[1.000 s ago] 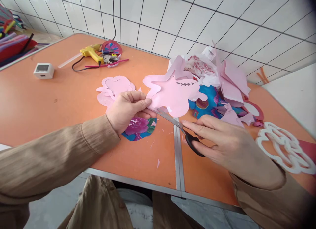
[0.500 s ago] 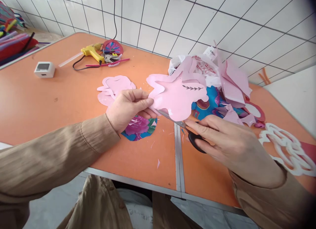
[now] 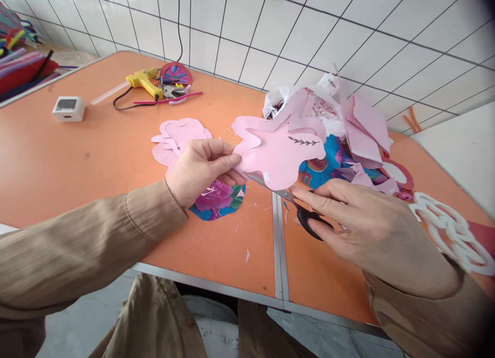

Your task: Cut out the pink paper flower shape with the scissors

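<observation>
Between thumb and fingers, my left hand (image 3: 204,170) pinches the left edge of a pink paper sheet (image 3: 278,149) with wavy outlines and a dark leaf sprig printed on it. My right hand (image 3: 359,229) grips black-handled scissors (image 3: 307,219), whose blades lie along the paper's lower edge and are partly hidden under it. Behind my left hand lie pink petal-shaped cutouts (image 3: 180,131). Below that hand a round blue floral piece (image 3: 218,201) rests on the orange table (image 3: 216,255).
A yellow glue gun (image 3: 144,82) and a small white cube device (image 3: 69,109) are at the back left. Folded pink paper (image 3: 365,131), a white plastic bag (image 3: 328,111) and blue patterned scraps (image 3: 319,167) crowd the right, with white looped cutouts (image 3: 452,229) nearer.
My right hand has shifted slightly right, and the scissor handles are spread a bit wider. The pink paper has tilted a little; my left hand keeps its pinch.
</observation>
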Demonstrator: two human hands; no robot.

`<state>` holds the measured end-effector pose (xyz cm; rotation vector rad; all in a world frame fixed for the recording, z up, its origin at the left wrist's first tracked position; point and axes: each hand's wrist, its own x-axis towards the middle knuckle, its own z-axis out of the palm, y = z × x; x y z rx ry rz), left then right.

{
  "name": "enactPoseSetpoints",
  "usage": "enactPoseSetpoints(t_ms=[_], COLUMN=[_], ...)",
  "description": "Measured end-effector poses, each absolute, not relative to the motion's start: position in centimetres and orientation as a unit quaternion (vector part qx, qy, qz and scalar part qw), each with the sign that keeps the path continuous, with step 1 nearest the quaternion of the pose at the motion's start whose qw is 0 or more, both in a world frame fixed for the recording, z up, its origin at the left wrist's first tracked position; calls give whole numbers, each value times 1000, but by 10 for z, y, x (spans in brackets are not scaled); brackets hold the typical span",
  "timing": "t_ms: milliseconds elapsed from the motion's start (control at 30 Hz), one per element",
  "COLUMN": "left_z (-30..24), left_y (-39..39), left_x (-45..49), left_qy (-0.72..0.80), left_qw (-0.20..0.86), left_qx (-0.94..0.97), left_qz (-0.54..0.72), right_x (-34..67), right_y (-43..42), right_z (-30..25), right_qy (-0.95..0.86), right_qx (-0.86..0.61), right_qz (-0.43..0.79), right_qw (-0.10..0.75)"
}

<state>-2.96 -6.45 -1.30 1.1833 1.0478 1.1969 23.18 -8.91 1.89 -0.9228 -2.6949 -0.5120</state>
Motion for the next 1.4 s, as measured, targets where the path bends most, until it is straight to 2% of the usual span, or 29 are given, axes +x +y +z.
enactPoseSetpoints(t_ms=[333,900,1400], left_z=[-14,-13,-12], left_y=[-65,-66,-64], left_x=[-31,-31,-32], left_qy=[433,426,415], left_qw=[550,573,581], left_qx=[512,473,460], left_qz=[497,516,528], right_x=[230,235,234], right_y=[-88,-87,-88], right_z=[24,12,14], right_qy=[-921,-918,-914], right_qx=[-282,-278,-285], right_qz=[-241,-227,-231], right_qw=[117,168,171])
